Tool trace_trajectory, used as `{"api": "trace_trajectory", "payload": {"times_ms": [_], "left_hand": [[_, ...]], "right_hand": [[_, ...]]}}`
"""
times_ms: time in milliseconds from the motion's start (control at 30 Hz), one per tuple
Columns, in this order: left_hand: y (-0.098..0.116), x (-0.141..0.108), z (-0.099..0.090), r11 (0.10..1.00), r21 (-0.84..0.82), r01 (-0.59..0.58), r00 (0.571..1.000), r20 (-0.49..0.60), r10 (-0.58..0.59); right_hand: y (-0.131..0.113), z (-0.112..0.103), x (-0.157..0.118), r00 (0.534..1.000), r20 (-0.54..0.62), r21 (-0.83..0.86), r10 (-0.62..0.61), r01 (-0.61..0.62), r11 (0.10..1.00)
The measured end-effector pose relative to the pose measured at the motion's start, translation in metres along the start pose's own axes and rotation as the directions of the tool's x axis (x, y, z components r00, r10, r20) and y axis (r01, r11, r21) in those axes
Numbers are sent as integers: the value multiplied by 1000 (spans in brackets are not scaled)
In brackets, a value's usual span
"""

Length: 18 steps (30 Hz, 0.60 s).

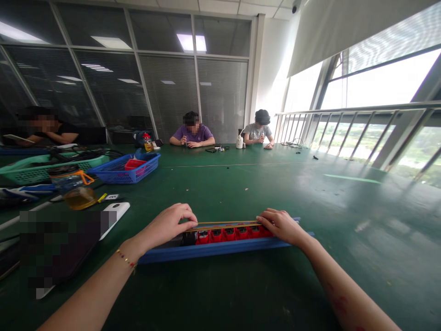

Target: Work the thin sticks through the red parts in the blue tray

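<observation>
While the left hand (176, 219) and the right hand (280, 225) stretch thin yellow strands (227, 223) between them, a slip seems the likeliest trouble. If 1 grip loosened, the strands, perhaps a rubber band, could spring toward the other hand or drop below. Uneven pressure from the wrists might also tip or slide the long blue tray (220, 250) underneath and jostle its contents.

The left hand enters from the lower left, palm down, its thumb and fingertips pinching the strands' left end. The right hand mirrors it from the lower right, fingers bent inward; it appears to pinch the other end, though its grip is partly hidden. The forearms form a wide V, and a thin bracelet (127, 260) circles the left wrist.

Directly under the strands, the tray lies crosswise in front of the person. It holds a row of at least 5 small red cups (229, 235), with a black piece (189, 238) beside them at the left.

Farther out on the green table (220, 289), a jar of amber liquid (81, 197) stands to the left, near a blue basket (115, 177) holding a red container (134, 164). A green basket (15, 173) sits beyond the jar. Across the table, 2 people sit near the middle, and 1 more sits at far left.
</observation>
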<state>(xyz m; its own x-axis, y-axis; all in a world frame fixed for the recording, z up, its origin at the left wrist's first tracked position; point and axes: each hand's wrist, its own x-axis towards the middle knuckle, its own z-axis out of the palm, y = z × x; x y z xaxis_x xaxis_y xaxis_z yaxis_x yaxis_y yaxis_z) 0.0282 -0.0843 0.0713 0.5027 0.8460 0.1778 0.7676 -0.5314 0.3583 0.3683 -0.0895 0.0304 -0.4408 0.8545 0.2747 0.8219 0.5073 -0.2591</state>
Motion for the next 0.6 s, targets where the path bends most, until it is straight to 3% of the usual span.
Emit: {"api": "trace_trajectory", "payload": {"times_ms": [167, 333, 467, 600], "left_hand": [[-2, 1, -19, 990, 141, -31, 987, -151, 52], [-20, 8, -33, 974, 226, 33, 957, -289, 35], [-40, 25, -25, 973, 220, 73, 972, -234, -20], [-58, 43, -1, 984, 158, 80, 992, -107, -63]], "right_hand": [[13, -4, 0, 994, -66, 82, 91, -86, 993], [29, -10, -4, 978, -77, 162, 194, -179, 970], [34, -12, -7, 975, 48, 231, 218, -224, 947], [35, -12, -9, 958, 180, 292, 225, -270, 917]]}}
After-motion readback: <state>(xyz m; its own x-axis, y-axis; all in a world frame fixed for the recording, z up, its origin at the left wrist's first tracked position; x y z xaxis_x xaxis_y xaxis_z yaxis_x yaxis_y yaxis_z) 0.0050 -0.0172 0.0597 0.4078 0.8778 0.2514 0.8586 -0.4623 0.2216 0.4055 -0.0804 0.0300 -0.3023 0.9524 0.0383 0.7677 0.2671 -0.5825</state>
